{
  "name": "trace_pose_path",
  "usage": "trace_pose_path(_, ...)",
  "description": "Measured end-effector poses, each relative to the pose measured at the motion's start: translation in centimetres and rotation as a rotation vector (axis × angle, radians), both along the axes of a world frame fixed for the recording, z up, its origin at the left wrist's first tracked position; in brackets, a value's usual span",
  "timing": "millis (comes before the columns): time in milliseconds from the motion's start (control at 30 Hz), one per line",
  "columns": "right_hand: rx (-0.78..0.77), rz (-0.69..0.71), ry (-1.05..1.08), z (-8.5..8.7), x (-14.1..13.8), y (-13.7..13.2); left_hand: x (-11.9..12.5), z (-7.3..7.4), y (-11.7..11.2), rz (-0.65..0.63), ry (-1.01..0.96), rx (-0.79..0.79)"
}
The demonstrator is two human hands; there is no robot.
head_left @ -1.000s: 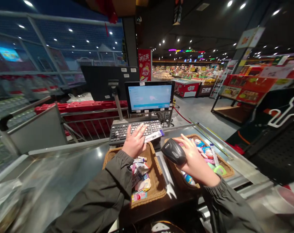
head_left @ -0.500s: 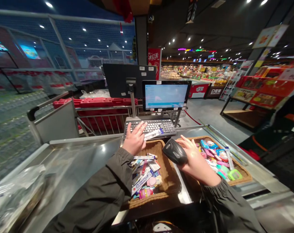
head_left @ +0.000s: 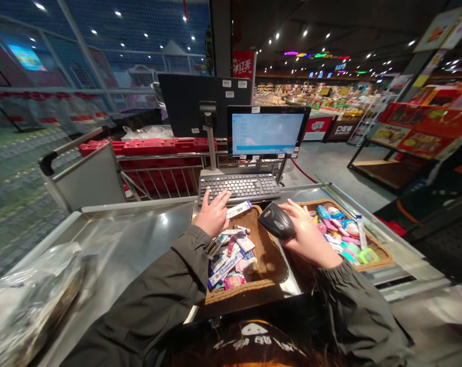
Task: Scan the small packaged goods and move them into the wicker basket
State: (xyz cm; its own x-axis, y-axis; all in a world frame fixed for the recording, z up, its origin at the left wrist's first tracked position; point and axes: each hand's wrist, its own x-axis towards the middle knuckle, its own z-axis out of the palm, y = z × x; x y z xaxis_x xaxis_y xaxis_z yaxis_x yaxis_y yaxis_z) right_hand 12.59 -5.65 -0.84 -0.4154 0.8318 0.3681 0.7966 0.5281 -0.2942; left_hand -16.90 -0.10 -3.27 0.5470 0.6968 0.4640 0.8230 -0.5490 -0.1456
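My left hand (head_left: 213,213) is closed on a slim white and blue packet (head_left: 239,209), its fingers over the near edge of the keyboard (head_left: 240,186). The packet juts out to the right above the far rim of the left wicker basket (head_left: 271,265). Inside that basket lie several small packets, a pink item (head_left: 234,281) and other small goods. My right hand (head_left: 305,232) grips a black handheld barcode scanner (head_left: 276,221), its head pointing left toward the packet. Under my right wrist is the right wicker basket (head_left: 383,253), holding several colourful small items (head_left: 347,232).
A lit touchscreen (head_left: 268,131) and a dark monitor back (head_left: 188,104) stand behind the keyboard. Metal counter (head_left: 139,239) spans both sides, with clear plastic wrapping (head_left: 51,275) at left. Beyond are a cart (head_left: 81,178) and a red display stand (head_left: 414,132).
My head view has tilted down. My left hand has drawn back from the keyboard with the packet, which is nearer the left basket. The scanner stays in my right hand.
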Motion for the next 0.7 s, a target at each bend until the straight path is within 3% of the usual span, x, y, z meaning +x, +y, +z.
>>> trace_pose_path(267,-0.021,0.002,0.017,0.3,0.2,-0.3,1.6,-3.7,-2.0,0.002,0.029,-0.223)
trace_pose_path(567,-0.021,-0.01,0.039,0.6,0.9,-0.5,3.6,-9.0,-2.8,-0.067,0.1,-0.519)
trace_pose_path(700,-0.04,-0.048,0.055,1.1,1.4,-1.0,4.1,-9.6,-3.1,-0.111,0.172,-0.634)
